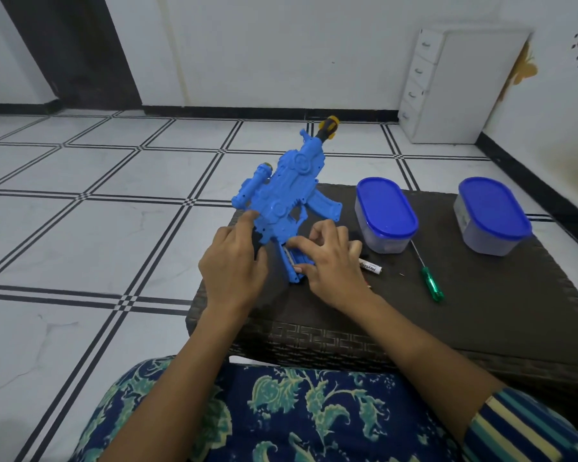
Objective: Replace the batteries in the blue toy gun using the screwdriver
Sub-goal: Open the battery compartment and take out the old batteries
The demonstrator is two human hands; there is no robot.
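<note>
The blue toy gun (286, 191) stands tilted on the left end of a dark woven stool (447, 315), its yellow-tipped muzzle pointing up and away. My left hand (234, 268) grips its rear end, index finger stretched along the body. My right hand (327, 261) rests on the grip, where the battery compartment (291, 261) lies open with a battery showing; its fingertips press there. A loose white battery (370, 266) lies just right of that hand. The green-handled screwdriver (426, 273) lies on the stool, untouched.
Two clear tubs with blue lids stand on the stool, one (386, 213) close behind my right hand, the other (493, 215) at the far right. A white drawer cabinet (447, 85) stands against the back wall. Tiled floor lies to the left.
</note>
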